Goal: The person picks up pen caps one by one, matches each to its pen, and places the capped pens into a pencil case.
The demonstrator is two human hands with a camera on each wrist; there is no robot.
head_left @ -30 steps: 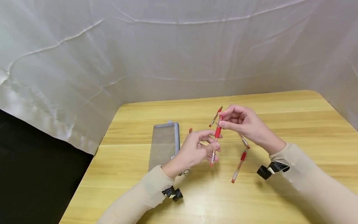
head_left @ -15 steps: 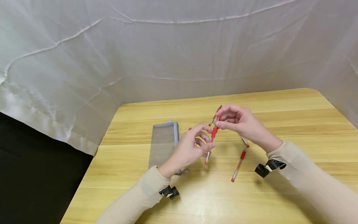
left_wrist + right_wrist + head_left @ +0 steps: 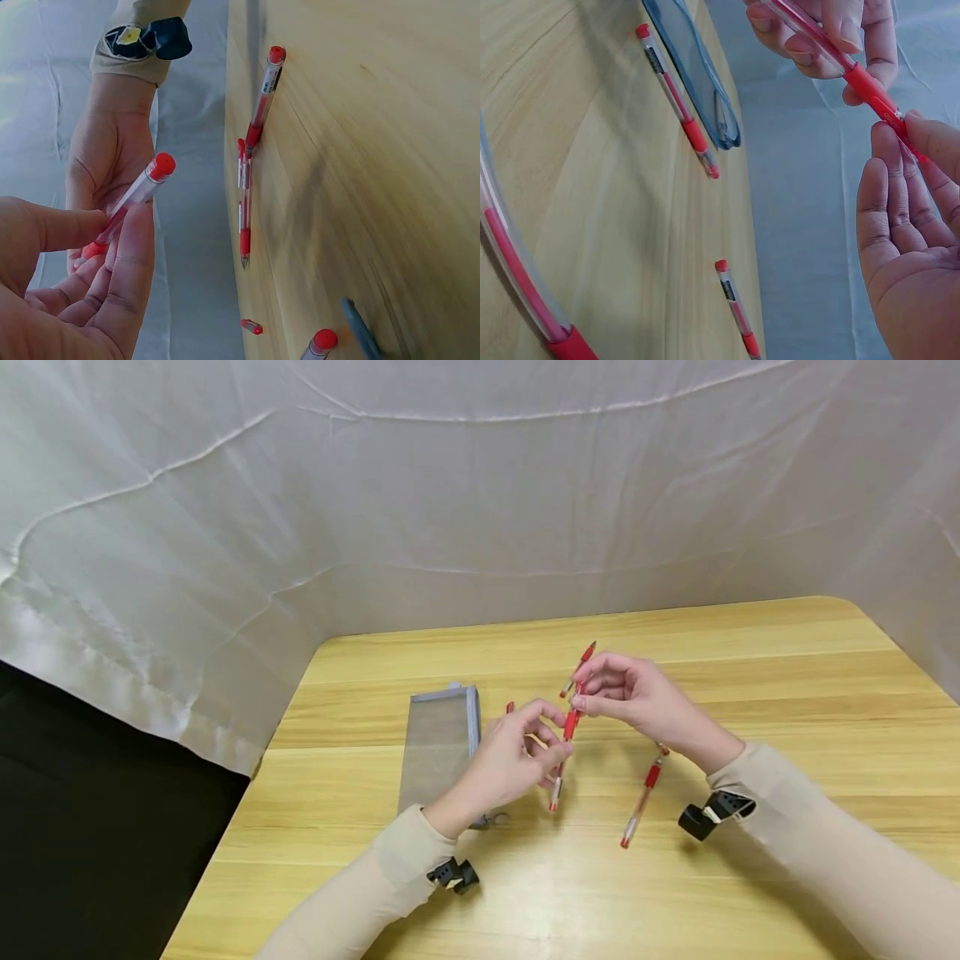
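Observation:
Both hands hold one red gel pen (image 3: 566,739) upright over the wooden table (image 3: 750,677). My left hand (image 3: 557,737) pinches its clear barrel (image 3: 127,202) between thumb and fingers, below the red grip. My right hand (image 3: 579,697) pinches the pen's upper end (image 3: 900,124) with its fingertips. The pen's red end cap (image 3: 160,164) points down toward the table. A clear grey-edged pouch (image 3: 441,743) lies flat just left of my left hand.
Other red pens lie loose on the table: one (image 3: 578,669) behind the hands, one (image 3: 642,803) to the right front, another (image 3: 662,748) partly under my right wrist. A small red piece (image 3: 510,707) lies near the pouch. White cloth (image 3: 480,485) walls the back.
Both hands and the held pen have shifted a little left and down. My left fingers have slid along the barrel. The loose pens and pouch have not moved.

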